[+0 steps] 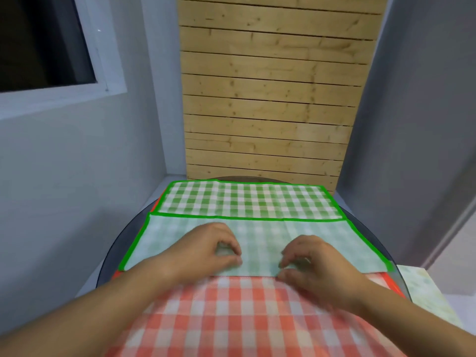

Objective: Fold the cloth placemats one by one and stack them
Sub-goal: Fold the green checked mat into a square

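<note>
Left hand (213, 249) and right hand (309, 261) are both curled, pinching the green placemat (260, 243) at its near folded edge. The red placemat (231, 318) lies right under my fingers. I could snag it too, or skew the fold if one hand leads. Past my fingertips the green's far edge reaches the table rim (116, 249), so the free room is toward me.

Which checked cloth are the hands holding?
The green-and-white checked cloth placemat: the left hand and right hand pinch its near edge. The red-and-white checked cloth placemat lies beneath.
</note>
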`<state>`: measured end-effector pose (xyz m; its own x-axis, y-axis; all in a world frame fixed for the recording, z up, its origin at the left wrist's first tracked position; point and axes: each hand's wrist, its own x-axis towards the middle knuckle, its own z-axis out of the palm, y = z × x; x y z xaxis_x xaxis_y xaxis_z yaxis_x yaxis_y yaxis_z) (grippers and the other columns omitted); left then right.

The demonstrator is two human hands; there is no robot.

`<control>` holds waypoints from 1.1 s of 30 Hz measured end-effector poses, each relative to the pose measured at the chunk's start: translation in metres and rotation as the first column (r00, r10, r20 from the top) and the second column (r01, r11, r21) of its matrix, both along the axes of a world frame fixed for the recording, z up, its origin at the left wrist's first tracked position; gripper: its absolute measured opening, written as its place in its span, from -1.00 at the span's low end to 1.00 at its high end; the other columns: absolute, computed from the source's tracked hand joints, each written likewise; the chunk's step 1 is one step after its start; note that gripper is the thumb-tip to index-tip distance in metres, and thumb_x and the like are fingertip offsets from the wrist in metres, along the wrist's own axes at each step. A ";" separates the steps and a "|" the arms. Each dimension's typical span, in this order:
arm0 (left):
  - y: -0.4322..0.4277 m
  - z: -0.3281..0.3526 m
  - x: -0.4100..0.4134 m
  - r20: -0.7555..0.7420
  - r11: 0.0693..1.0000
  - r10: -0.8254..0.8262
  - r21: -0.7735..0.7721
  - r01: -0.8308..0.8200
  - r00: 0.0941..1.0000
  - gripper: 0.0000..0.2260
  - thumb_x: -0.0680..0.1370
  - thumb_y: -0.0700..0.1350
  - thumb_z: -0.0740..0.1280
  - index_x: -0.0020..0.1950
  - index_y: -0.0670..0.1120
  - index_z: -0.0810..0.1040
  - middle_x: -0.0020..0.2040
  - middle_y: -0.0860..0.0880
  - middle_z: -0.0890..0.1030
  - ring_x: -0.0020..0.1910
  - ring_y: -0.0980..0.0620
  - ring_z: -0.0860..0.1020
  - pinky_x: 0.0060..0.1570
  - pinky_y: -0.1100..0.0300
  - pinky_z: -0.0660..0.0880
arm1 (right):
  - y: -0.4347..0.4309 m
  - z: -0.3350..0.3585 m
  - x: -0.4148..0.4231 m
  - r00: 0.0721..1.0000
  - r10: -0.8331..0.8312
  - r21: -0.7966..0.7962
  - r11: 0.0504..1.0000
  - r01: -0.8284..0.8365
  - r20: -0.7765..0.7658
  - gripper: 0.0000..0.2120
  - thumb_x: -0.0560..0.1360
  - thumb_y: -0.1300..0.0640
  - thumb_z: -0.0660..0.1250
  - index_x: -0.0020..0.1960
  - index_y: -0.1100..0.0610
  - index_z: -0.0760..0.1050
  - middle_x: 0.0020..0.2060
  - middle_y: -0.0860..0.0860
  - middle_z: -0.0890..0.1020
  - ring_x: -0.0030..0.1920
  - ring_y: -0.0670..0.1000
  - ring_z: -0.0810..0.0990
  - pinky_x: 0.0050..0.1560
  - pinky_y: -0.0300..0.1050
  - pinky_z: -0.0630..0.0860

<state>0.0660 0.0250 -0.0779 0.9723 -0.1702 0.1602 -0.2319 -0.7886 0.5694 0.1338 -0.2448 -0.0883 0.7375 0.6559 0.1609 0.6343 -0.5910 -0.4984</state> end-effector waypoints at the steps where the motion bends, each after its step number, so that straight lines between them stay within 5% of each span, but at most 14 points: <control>1: -0.001 -0.004 -0.006 -0.017 1.000 -0.007 0.013 0.007 1.000 -0.91 0.47 0.05 0.52 -0.07 0.08 0.71 0.02 0.20 0.61 0.12 0.27 0.53 0.18 0.39 0.40 | -0.002 -0.004 -0.003 1.000 -0.006 -0.005 1.000 0.006 -0.003 -0.85 0.37 -0.18 0.50 -0.15 -0.16 0.62 -0.04 -0.30 0.56 0.10 -0.29 0.46 0.12 -0.41 0.36; 7: -0.005 -0.017 -0.023 -0.076 0.997 0.075 -0.007 -0.076 0.994 -0.91 0.47 0.06 0.53 -0.06 0.13 0.74 0.14 0.29 0.56 0.19 0.38 0.46 0.21 0.47 0.33 | -0.002 -0.017 -0.009 0.999 -0.050 0.014 0.999 0.050 0.014 -0.94 0.43 -0.08 0.50 -0.12 -0.12 0.67 0.00 -0.28 0.53 0.13 -0.24 0.43 0.09 -0.49 0.30; 15: -0.015 -0.016 -0.030 -0.034 0.991 0.131 -0.002 -0.131 0.991 -0.95 0.52 0.05 0.48 -0.13 0.14 0.72 0.11 0.29 0.58 0.18 0.34 0.47 0.19 0.42 0.37 | -0.003 -0.010 -0.015 0.997 -0.039 0.005 0.999 0.039 0.063 -0.91 0.53 -0.02 0.40 -0.10 -0.10 0.68 0.03 -0.23 0.55 0.12 -0.19 0.44 0.21 -0.17 0.42; 28: -0.047 0.003 -0.099 -0.142 0.998 -0.011 0.067 0.021 0.990 -0.88 0.54 0.08 0.42 -0.07 0.06 0.66 0.27 0.28 0.47 0.25 0.46 0.38 0.14 0.64 0.17 | -0.045 0.012 -0.086 0.999 0.036 -0.094 0.995 -0.036 0.000 -0.90 0.51 -0.10 0.37 -0.14 -0.16 0.65 0.15 -0.29 0.54 0.22 -0.32 0.38 0.25 -0.33 0.35; 31: -0.052 0.000 -0.099 -0.137 0.992 0.028 0.126 -0.011 0.990 -0.79 0.56 0.19 0.34 0.04 0.09 0.61 0.35 0.20 0.42 0.39 0.28 0.33 0.38 0.39 0.15 | -0.043 0.007 -0.093 1.000 0.025 -0.099 0.995 -0.025 0.001 -0.87 0.51 -0.14 0.35 -0.03 -0.17 0.64 0.28 -0.25 0.51 0.30 -0.32 0.33 0.37 -0.27 0.30; 33: -0.051 -0.004 -0.091 -0.127 0.967 0.082 0.249 -0.048 0.988 -0.65 0.60 0.26 0.23 0.30 0.15 0.52 0.50 0.11 0.33 0.54 0.13 0.19 0.54 0.15 0.01 | -0.042 0.003 -0.095 1.000 0.007 -0.150 0.989 -0.008 -0.007 -0.68 0.52 -0.23 0.28 0.23 -0.21 0.54 0.43 -0.23 0.38 0.44 -0.24 0.23 0.47 -0.22 0.18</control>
<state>-0.0253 -0.0261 -0.0823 0.9923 -0.1234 -0.0122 -0.1096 -0.9187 0.3795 0.0393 -0.2866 -0.0856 0.7330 0.6780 0.0558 0.6363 -0.6543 -0.4087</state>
